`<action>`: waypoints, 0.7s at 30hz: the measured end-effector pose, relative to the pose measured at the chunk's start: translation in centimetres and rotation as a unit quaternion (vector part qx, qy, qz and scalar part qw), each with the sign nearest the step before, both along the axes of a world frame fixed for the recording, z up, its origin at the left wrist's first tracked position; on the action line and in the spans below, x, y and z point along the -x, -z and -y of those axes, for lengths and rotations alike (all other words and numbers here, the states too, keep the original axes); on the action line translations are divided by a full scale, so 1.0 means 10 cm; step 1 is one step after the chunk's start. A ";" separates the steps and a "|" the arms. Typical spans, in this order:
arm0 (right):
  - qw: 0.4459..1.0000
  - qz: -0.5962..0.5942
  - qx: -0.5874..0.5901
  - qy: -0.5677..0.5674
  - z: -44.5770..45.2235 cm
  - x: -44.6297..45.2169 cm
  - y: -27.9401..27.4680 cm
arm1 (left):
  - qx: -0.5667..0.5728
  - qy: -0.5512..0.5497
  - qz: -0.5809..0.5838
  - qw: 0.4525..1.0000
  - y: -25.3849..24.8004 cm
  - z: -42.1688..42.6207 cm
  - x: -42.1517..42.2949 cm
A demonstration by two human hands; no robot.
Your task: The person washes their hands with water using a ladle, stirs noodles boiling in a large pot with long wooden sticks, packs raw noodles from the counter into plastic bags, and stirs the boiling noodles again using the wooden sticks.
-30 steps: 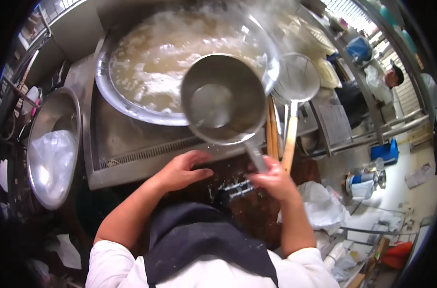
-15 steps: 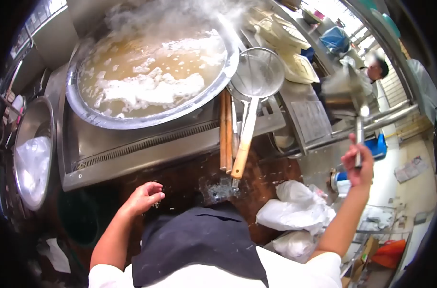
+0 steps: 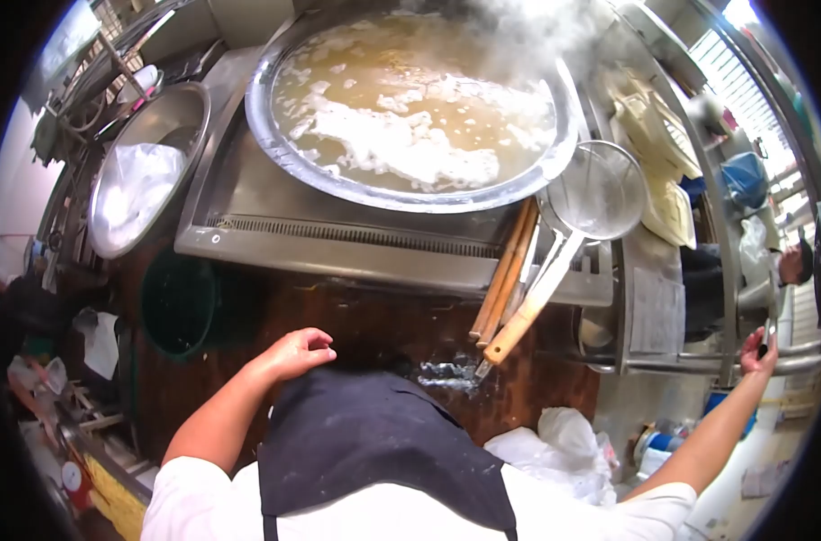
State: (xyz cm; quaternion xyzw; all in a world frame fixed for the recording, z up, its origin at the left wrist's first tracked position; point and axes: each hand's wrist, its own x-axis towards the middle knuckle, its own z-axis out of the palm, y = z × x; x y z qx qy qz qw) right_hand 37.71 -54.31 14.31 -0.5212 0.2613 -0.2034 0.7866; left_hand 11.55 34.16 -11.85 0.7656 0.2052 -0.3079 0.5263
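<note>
My right hand (image 3: 758, 353) is stretched out to the far right, its fingers closed round the handle of the metal ladle pot (image 3: 760, 298), which hangs near the rail and is partly hard to make out. Close to the front of my dark apron, my left hand (image 3: 300, 353) is empty with its fingers loosely curved and apart. A wide metal pot (image 3: 338, 191) of steaming, foamy liquid stands on the steel stove. At its right rim lies a wire strainer (image 3: 596, 191) with a wooden handle, beside several wooden sticks (image 3: 505, 270).
A metal basin (image 3: 200, 108) holding a plastic bag is at the left, with a dark green bin (image 3: 178, 302) below it. White plastic bags (image 3: 564, 451) lie low on the right. Pale trays (image 3: 667, 212) stand right of the stove. A person (image 3: 793, 263) is at the far right.
My right hand has carried the ladle pot from in front of the big pot out to the far right. My left hand has drawn back toward the apron. The view has turned.
</note>
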 end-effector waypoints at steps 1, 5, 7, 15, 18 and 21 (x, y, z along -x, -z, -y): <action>1.000 0.016 0.002 -0.001 0.06 -0.01 0.02 | 0.003 0.004 -0.013 1.000 -0.02 0.04 -0.01; 0.995 0.024 -0.013 0.093 -0.37 0.20 -0.02 | 0.014 0.027 -0.009 1.000 0.14 0.27 -0.17; 0.973 0.005 -0.017 0.229 -1.11 0.44 -0.06 | 0.040 0.049 0.007 0.998 0.34 0.50 -0.38; 0.971 -0.038 0.231 -0.039 -3.49 1.42 1.76 | 0.275 0.002 -0.103 0.956 0.56 2.18 -1.73; 0.933 -0.145 0.285 -0.164 -4.18 1.70 2.40 | 0.342 -0.021 -0.092 0.935 1.17 2.56 -1.88; 0.921 -0.110 0.281 -0.245 -4.63 1.88 2.72 | 0.290 -0.006 -0.058 0.955 0.81 2.38 -1.82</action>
